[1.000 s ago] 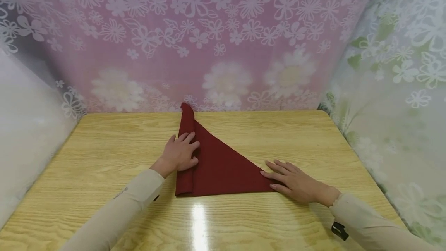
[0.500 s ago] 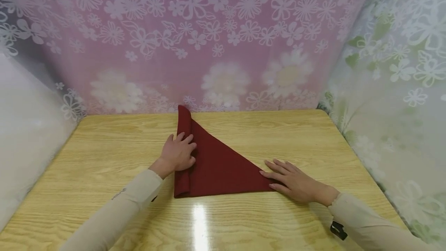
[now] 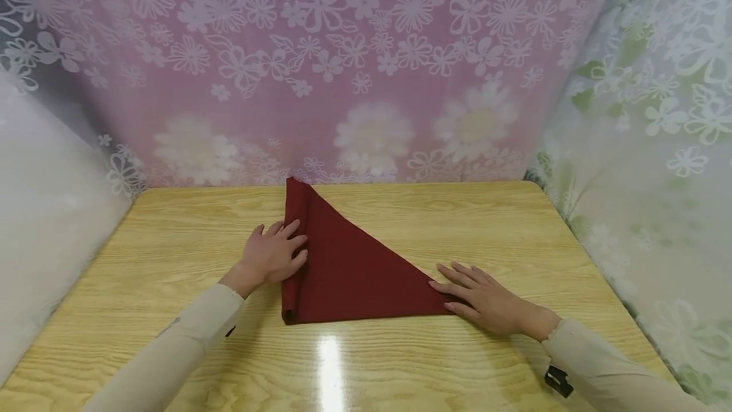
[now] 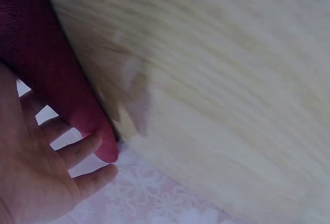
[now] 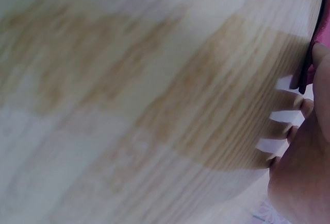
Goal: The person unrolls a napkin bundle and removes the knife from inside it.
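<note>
more red cloth (image 3: 360, 272) lies flat; your left hand (image 3: 271, 257) sits farther left on the narrowed roll (image 3: 290, 301), your right hand (image 3: 488, 299) rests on the right corner, neither gripping

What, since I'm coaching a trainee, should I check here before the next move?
1. Right hand on the right corner of the red cloth: ok, fingertips touching.
2. Left hand on the rolled edge: ok, fingers touching.
3. Cloth's near edge roughly straight: ok.
4. Rolled edge's far tip within the table outline: not ok, overlaps the backdrop in the head view.
5. Layers inside the rolled edge even: cannot tell, hidden.
</note>
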{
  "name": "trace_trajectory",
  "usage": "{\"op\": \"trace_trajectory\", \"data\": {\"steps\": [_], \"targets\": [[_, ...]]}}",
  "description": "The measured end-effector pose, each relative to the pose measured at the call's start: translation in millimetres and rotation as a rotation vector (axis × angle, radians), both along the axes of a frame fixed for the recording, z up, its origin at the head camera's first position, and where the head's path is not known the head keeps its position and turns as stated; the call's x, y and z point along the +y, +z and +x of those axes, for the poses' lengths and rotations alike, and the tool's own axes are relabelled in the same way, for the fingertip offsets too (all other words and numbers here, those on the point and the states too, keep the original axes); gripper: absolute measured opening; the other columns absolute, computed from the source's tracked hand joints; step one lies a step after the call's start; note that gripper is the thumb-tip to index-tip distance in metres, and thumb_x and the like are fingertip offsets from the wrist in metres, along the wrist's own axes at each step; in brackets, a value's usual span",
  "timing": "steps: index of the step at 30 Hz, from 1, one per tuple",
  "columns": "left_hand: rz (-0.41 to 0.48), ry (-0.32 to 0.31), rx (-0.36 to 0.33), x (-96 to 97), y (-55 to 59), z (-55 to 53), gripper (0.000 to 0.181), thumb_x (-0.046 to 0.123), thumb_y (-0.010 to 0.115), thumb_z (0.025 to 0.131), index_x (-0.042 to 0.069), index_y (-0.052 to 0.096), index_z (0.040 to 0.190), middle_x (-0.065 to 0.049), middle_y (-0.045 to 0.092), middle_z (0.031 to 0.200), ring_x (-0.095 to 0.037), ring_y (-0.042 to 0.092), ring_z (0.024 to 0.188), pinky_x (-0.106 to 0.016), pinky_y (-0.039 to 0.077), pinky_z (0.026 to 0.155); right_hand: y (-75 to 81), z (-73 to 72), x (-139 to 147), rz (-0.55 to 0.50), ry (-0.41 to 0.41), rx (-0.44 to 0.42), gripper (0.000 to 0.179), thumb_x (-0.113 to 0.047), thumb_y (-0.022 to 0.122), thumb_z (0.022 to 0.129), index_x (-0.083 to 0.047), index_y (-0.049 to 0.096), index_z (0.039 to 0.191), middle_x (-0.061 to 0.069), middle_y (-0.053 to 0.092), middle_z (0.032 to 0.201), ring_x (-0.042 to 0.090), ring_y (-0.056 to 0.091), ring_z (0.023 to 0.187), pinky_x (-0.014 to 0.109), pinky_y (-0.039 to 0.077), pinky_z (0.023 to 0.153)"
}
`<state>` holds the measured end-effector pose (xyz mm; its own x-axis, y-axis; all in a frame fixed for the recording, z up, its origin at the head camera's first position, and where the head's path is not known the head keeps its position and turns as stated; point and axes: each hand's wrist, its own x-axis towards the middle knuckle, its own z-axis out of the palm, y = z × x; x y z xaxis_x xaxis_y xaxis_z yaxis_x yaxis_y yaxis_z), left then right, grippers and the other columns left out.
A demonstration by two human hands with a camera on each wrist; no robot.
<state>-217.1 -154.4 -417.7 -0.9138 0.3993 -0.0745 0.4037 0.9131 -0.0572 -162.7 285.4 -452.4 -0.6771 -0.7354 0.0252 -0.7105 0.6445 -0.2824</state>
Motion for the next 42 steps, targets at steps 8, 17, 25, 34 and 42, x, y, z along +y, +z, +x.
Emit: {"op": "trace_trajectory", "data": {"steps": [8,17,25,34,42], "targets": [[0.012,-0.038,-0.002,-20.4,-3.8,4.5,0.059,0.054,0.039,0.098,0.022,0.041,0.147,-0.011,0.03,0.153,-0.035,0.027,0.138,-0.062,0.025,0.104,-2.1,0.1,1,-0.004,-0.007,0.006,0.045,-0.031,0.046,0.102,-0.021,0.043,0.146,0.013,0.025,0.154,0.04,0.021,0.139,0.062,0.018,0.106],[0.031,-0.061,0.037,-28.2,-8.2,10.0,0.056,0.047,0.039,0.101,0.019,0.038,0.149,-0.012,0.03,0.153,-0.035,0.029,0.138,-0.061,0.028,0.103,-2.5,0.2,1,-0.003,-0.018,0.007,0.045,-0.031,0.046,0.102,-0.02,0.044,0.146,0.012,0.026,0.154,0.039,0.021,0.139,0.062,0.017,0.106],[0.043,-0.048,0.033,-27.7,-10.9,11.5,0.056,0.047,0.037,0.101,0.019,0.036,0.15,-0.011,0.028,0.154,-0.035,0.028,0.138,-0.061,0.026,0.104,-3.1,-0.3,1,-0.01,-0.013,0.01,0.045,-0.031,0.046,0.102,-0.02,0.044,0.145,0.012,0.026,0.154,0.039,0.021,0.139,0.061,0.017,0.106],[0.061,-0.046,0.051,-30.0,-18.2,10.6,0.057,0.05,0.037,0.1,0.021,0.037,0.149,-0.011,0.027,0.154,-0.034,0.028,0.138,-0.061,0.025,0.104,-5.2,-0.4,0,-0.018,0.001,0.004,0.045,-0.029,0.047,0.102,-0.019,0.044,0.145,0.014,0.026,0.154,0.041,0.022,0.138,0.063,0.018,0.105],[0.056,-0.092,0.145,-24.4,-13.8,8.1,0.054,0.048,0.046,0.098,0.019,0.048,0.143,-0.013,0.032,0.152,-0.031,0.028,0.139,-0.056,0.028,0.105,-4.5,-1.4,-1,-0.019,-0.001,0.005,0.045,-0.029,0.047,0.102,-0.02,0.044,0.145,0.013,0.026,0.154,0.04,0.021,0.139,0.062,0.017,0.106]]}}
